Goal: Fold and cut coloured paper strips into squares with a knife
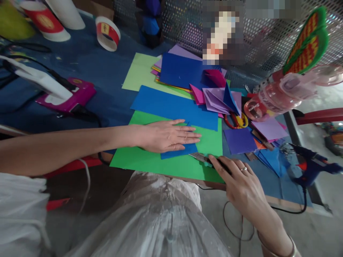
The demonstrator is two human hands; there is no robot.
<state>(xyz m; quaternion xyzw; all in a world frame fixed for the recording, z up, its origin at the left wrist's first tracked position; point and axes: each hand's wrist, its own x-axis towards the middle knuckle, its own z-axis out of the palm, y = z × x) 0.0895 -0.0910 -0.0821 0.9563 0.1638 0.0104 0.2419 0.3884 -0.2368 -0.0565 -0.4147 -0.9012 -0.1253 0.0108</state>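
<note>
My left hand lies flat, fingers spread, pressing a small blue paper piece onto a large green sheet. My right hand grips a cutter knife with a teal handle; its blade tip rests on the green sheet at the blue piece's right edge. A bigger blue sheet lies just beyond my left hand.
A stack of coloured papers and folded purple shapes sits farther back. Scissors, purple squares, a blue glue gun and tape rolls are at right. A magenta tool and paper cups are at left.
</note>
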